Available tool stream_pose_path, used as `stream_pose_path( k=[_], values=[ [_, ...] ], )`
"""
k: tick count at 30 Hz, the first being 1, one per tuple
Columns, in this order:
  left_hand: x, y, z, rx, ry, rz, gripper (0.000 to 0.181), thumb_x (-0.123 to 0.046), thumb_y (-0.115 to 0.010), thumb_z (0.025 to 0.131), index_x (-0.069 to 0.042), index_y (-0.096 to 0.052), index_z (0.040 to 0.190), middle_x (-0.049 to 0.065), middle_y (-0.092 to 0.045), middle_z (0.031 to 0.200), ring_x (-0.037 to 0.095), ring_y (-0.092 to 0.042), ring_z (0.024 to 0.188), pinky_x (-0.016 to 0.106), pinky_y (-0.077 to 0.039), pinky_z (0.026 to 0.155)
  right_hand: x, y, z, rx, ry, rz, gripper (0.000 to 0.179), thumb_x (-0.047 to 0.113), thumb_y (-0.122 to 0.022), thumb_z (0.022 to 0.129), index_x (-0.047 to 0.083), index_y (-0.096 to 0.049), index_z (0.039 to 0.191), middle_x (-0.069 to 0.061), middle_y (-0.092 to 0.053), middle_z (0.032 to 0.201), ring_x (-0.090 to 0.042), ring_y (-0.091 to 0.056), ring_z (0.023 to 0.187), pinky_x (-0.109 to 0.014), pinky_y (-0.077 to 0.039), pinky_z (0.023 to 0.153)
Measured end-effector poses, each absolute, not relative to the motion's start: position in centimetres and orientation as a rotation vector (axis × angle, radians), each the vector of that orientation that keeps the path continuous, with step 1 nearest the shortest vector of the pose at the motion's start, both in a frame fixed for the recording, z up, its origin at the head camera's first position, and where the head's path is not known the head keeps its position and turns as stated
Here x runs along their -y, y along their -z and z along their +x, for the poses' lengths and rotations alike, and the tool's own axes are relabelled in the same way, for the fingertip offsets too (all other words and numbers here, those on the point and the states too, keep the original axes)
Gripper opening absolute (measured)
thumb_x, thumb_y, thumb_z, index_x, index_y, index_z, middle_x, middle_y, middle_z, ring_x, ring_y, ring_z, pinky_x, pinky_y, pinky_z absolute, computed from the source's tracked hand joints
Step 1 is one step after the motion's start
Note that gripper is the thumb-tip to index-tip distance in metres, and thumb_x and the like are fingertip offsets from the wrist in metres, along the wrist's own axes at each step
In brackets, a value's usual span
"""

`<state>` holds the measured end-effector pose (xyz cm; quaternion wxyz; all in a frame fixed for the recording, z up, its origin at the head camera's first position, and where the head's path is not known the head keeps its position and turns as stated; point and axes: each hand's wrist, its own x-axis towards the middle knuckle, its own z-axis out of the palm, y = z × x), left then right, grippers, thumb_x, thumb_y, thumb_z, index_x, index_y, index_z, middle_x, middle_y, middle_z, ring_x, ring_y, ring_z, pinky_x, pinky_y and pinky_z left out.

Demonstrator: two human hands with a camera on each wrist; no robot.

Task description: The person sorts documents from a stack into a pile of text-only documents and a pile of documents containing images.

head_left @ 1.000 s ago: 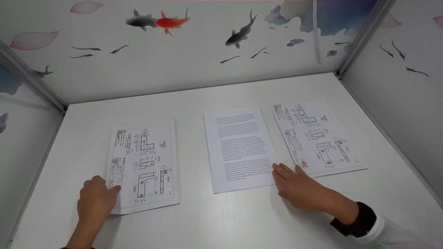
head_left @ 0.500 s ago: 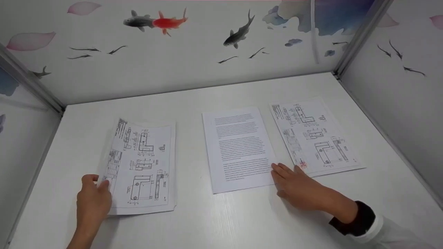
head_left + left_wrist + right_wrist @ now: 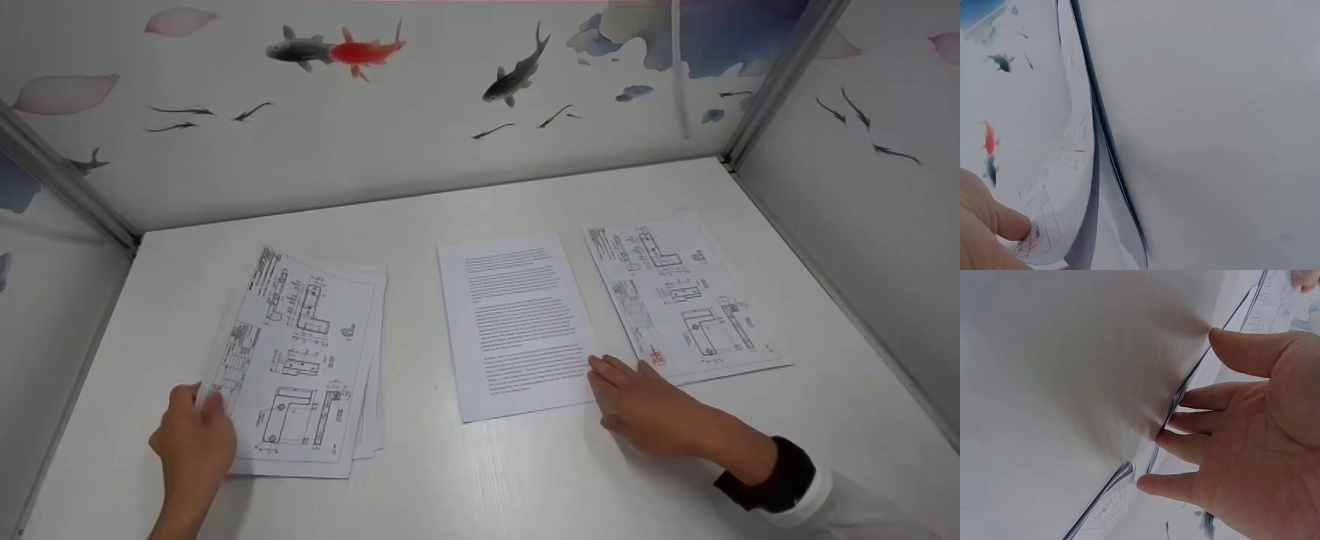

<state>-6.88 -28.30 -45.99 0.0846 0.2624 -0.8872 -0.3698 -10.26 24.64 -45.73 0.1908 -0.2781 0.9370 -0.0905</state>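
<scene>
My left hand (image 3: 193, 442) pinches the left edge of a technical drawing sheet (image 3: 292, 375), thumb on top. That sheet is turned askew over the left paper stack (image 3: 373, 420), whose lower sheets show at its right side. In the left wrist view the drawing sheet (image 3: 1067, 185) curls up under my thumb, with a gap to the sheets beneath; small red marks lie beside the thumb. My right hand (image 3: 652, 409) lies at the lower right corner of the text page stack (image 3: 525, 322). Seen from the right wrist, its fingers (image 3: 1185, 447) are straight, with fingertips at the paper edge.
Another stack of drawings (image 3: 690, 300), with a red stamp at its lower left, lies right of the text pages. The white table (image 3: 420, 480) is bounded at the back by a fish-painted panel (image 3: 420, 135), with more panels on both sides.
My left hand has gripped the top drawing sheet and drawn it left and towards me, turning it askew and uncovering sheets beneath. My right hand has stayed in place.
</scene>
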Motion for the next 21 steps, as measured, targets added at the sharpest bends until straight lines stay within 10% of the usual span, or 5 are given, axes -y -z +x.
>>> stream_pose_path(
  k=[3, 21],
  values=[
    [28.1, 46.0, -6.7, 2.639, 1.169, 0.82, 0.041, -0.021, -0.03, 0.111, 0.012, -0.036, 0.135, 0.027, -0.055, 0.11, 0.036, -0.057, 0.09, 0.039, -0.042, 0.07, -24.6, 45.7, -10.3, -2.632, 0.259, -0.77, 0.065, 0.022, -0.064, 0.1, -0.001, -0.036, 0.155, -0.014, -0.024, 0.166, -0.036, -0.018, 0.153, -0.064, -0.018, 0.117],
    [23.9, 44.0, -6.1, 2.13, 1.447, 0.699, 0.023, -0.024, -0.044, 0.109, -0.006, -0.044, 0.123, 0.009, -0.055, 0.131, 0.017, -0.062, 0.101, 0.018, -0.052, 0.064, -23.5, 45.2, -10.4, -2.785, 0.328, -0.73, 0.063, 0.022, -0.07, 0.097, 0.0, -0.045, 0.15, -0.018, -0.037, 0.16, -0.039, -0.035, 0.146, -0.062, -0.029, 0.114]
  ],
)
